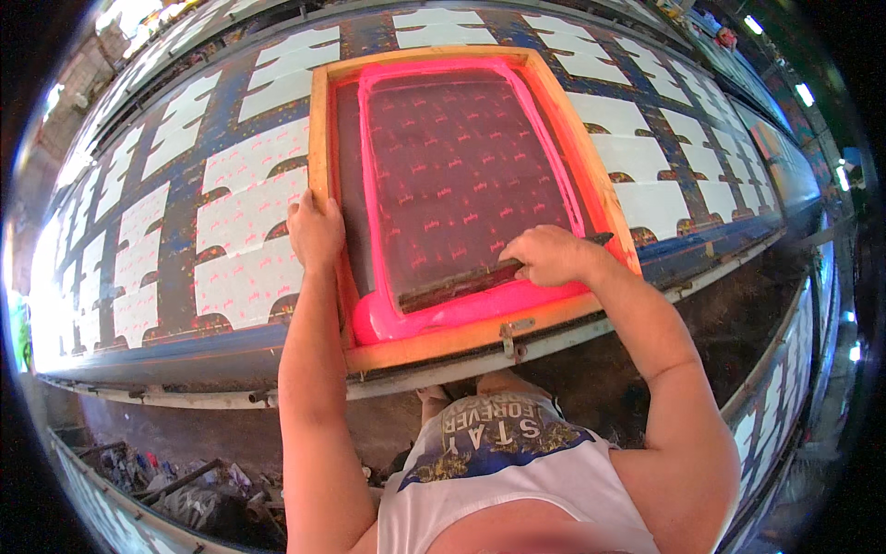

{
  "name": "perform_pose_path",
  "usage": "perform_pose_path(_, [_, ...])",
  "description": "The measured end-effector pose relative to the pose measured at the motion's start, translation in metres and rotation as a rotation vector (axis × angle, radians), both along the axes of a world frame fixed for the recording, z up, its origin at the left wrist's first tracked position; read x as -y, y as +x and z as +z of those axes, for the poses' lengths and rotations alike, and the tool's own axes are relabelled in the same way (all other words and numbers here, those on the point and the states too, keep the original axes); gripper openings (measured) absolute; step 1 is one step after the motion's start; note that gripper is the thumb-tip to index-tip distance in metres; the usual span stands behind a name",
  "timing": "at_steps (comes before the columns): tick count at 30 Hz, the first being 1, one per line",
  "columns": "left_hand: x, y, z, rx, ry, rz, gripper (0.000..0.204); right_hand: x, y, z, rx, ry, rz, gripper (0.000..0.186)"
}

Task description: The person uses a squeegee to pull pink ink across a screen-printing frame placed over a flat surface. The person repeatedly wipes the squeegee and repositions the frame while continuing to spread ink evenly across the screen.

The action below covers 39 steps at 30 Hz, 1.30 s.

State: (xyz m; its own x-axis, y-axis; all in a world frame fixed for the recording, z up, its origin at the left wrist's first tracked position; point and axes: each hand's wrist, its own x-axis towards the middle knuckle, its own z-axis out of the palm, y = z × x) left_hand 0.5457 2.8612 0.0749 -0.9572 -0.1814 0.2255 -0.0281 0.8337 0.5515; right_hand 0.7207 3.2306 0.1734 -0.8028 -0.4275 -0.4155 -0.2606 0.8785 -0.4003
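A wooden-framed printing screen (320, 129) lies on a long table in front of me. My left hand (317, 231) is closed around the left side of its frame. In my right hand (552, 256) is a long dark squeegee (452, 289), gripped near its right part and slanting across the near end of the mesh (461, 157). Bright pink ink (374, 319) pools along the near edge and lines the mesh's sides. Left of the screen, white cut pieces (254, 212) bear small pink prints. White pieces (628, 152) on the right look plain.
A metal rail (443, 377) runs along the table's near edge, and a metal bracket (508, 342) sits at the frame's near side. Another table with white pieces (771, 415) stands at the lower right. Loose rubbish (198, 503) lies at the lower left.
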Motion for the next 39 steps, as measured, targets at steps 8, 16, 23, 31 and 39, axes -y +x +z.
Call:
perform_pose_path(8, [-0.013,0.005,0.01,-0.003,-0.092,0.057,0.054,-0.045,-0.189,-0.008,-0.21,0.033,0.007,0.036])
perform_pose_path(16, [-0.02,0.006,0.012,0.023,-0.142,0.101,0.053,-0.065,-0.36,-0.034,-0.475,0.087,-0.076,0.047])
perform_pose_path(23, [-0.024,0.005,0.016,0.059,-0.139,0.118,0.054,-0.072,-0.428,-0.057,-0.669,0.076,-0.066,0.045])
perform_pose_path(31, [-0.021,0.002,0.01,0.01,-0.187,0.151,0.055,-0.06,-0.373,-0.045,-0.591,0.126,-0.012,0.036])
perform_pose_path(39, [-0.017,-0.002,0.019,0.186,-0.188,0.173,0.059,-0.038,-0.221,-0.036,-0.556,0.055,-0.012,0.03])
